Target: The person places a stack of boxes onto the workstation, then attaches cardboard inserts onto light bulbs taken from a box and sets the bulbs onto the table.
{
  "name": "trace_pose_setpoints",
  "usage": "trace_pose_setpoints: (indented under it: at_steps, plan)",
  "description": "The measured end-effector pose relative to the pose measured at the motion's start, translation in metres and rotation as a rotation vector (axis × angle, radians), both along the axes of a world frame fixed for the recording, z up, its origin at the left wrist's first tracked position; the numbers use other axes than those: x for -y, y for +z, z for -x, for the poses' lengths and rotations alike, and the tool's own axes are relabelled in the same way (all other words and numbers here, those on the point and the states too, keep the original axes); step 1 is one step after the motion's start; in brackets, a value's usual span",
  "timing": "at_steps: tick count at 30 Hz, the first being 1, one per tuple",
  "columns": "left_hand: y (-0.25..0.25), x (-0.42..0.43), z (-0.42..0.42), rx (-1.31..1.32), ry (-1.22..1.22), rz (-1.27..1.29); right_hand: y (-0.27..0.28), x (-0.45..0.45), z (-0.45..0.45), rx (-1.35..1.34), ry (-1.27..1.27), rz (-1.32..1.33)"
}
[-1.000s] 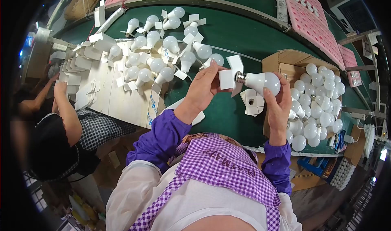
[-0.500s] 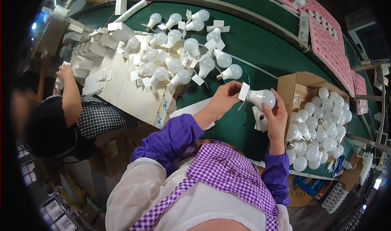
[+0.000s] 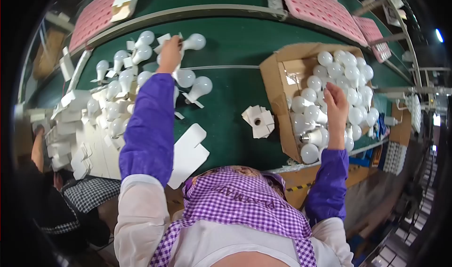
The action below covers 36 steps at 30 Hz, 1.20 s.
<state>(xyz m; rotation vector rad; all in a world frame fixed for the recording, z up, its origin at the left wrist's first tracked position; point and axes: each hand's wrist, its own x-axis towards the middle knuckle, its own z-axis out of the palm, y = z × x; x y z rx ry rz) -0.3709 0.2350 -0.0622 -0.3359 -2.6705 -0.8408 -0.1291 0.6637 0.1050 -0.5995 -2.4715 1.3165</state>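
Observation:
Reaching up to the left, my left hand [image 3: 171, 55] is closed on the white card at the base of a bulb [image 3: 195, 41], whose round end points right. Other bulbs with white cards [image 3: 200, 86] lie just below and left of it. My right hand [image 3: 336, 104] hovers over the cardboard box [image 3: 270, 85] of loose white bulbs [image 3: 351, 73], its fingers slightly apart and nothing seen between them. A folded white card stack with a round hole [image 3: 258, 121] lies on the green table left of the box.
Flat white card [image 3: 189, 154] lies near the table's front edge. A wooden board [image 3: 96, 144] holds white cards and bulbs at left. A co-worker's arm [image 3: 37, 149] is at the far left. Pink perforated trays [image 3: 315, 10] sit behind a rail.
My hands have moved apart: the left went up and left with the carded bulb, and the right let go of it and moved over the box. The camera view has shifted.

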Motion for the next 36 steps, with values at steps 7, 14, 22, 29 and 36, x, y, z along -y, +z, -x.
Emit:
trace_pose_setpoints:
  at_steps: [7, 14, 22, 29, 36]
  plan:
    - [0.043, -0.003, -0.026, -0.267, 0.015, 0.119, -0.044, -0.057, 0.06, 0.331, 0.514, -0.79]
    - [0.082, -0.17, -0.209, 0.652, -0.386, -0.292, -0.09, -0.071, 0.084, 0.717, 0.647, -1.129]
    - [0.058, -0.209, -0.237, 0.617, -0.311, -0.078, -0.079, -0.055, 0.078, 0.616, 0.553, -1.295]
    - [0.015, -0.184, -0.239, 0.893, -0.35, -0.502, 0.022, -0.023, 0.04, 0.305, 0.348, -1.109]
    - [0.034, -0.171, -0.254, 0.808, -0.262, -0.614, -0.034, -0.032, 0.069, 0.223, 0.464, -0.724]
